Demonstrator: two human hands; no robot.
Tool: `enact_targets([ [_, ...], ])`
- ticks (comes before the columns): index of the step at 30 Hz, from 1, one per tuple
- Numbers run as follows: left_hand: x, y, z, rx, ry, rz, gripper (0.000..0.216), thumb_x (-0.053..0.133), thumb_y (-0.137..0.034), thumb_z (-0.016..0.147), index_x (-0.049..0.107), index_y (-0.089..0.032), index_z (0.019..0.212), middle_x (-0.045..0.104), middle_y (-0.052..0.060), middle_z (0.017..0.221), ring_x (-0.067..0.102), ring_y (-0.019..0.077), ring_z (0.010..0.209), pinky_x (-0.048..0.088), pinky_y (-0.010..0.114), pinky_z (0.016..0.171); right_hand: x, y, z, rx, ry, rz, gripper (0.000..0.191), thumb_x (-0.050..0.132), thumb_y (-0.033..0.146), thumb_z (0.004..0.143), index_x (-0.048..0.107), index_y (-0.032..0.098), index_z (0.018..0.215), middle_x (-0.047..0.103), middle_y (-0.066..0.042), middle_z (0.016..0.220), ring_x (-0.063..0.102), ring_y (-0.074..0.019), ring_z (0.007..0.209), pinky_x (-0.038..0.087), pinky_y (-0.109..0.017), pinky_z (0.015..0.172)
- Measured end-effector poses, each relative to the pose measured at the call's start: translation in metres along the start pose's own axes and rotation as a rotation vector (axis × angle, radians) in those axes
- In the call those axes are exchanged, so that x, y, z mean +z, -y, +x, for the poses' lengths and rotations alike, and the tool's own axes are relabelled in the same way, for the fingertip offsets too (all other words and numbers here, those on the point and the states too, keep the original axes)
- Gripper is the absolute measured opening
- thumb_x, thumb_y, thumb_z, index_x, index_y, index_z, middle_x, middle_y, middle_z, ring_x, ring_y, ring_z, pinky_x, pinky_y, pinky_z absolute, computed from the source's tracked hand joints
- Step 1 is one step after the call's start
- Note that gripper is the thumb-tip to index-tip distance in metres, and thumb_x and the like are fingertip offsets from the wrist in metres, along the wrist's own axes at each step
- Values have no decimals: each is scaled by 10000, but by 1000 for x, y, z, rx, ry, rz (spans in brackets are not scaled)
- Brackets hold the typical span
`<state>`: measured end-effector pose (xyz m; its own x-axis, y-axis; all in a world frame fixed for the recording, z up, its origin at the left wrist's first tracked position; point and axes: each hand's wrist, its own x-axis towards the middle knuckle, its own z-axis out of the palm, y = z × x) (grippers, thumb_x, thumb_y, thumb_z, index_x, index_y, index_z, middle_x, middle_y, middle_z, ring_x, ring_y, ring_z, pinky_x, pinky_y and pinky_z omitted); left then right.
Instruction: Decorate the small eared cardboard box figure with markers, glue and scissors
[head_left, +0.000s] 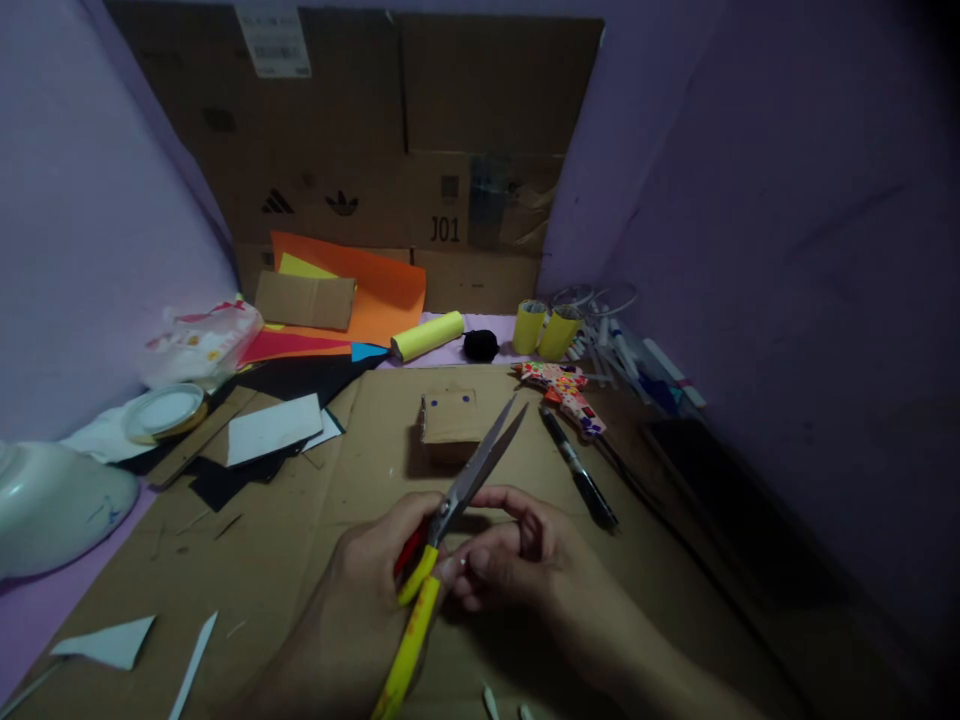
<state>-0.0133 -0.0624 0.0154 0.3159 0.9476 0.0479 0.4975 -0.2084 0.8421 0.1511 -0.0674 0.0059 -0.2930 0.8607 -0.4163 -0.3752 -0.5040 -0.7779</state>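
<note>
My left hand [352,585] is closed around a pair of scissors [411,640] with yellow handles. Their metal blades point up and away, the tips slightly apart. Something red shows between my left thumb and the handle. Close beside the handles, my right hand [544,565] has its thumb and fingertips pinched together. A tiny pale bit shows at those fingertips, too small to name. Just beyond the blades stands a small cardboard box [450,418] with two blue dots on top.
A black marker [577,470] and a patterned glue gun [559,385] with a cord lie right. Yellow tubes [427,337], black yarn [481,346] and coloured paper [390,295] sit behind. White scraps [274,430] lie left, near a pale bowl [60,505]. Cardboard [360,180] leans upright behind.
</note>
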Motion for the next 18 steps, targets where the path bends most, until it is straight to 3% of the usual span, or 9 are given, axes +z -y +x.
enact_targets([
  [3, 0, 0, -1, -12, -24, 25, 221, 579, -145, 772, 606, -231, 974, 673, -62, 672, 628, 91, 567, 483, 129, 528, 1, 2, -1, 5, -15, 0, 693, 849, 375, 541, 489, 110, 1070, 740, -48, 630, 641, -123, 545, 518, -283, 602],
  [10, 0, 0, -2, -38, -39, 63, 236, 575, -155, 767, 606, -225, 991, 662, -52, 690, 631, 100, 581, 485, 141, 537, 2, -1, 2, -13, -42, -4, 649, 835, 151, 472, 516, 121, 1036, 715, 8, 562, 635, -123, 510, 498, -256, 553],
  [18, -1, -9, 0, -79, 20, 17, 251, 582, -154, 773, 617, -222, 1013, 682, -41, 707, 640, 114, 591, 489, 158, 537, 1, -6, 2, -24, -25, 2, 608, 824, 115, 478, 536, 152, 1012, 695, 45, 542, 649, -132, 507, 501, -265, 559],
])
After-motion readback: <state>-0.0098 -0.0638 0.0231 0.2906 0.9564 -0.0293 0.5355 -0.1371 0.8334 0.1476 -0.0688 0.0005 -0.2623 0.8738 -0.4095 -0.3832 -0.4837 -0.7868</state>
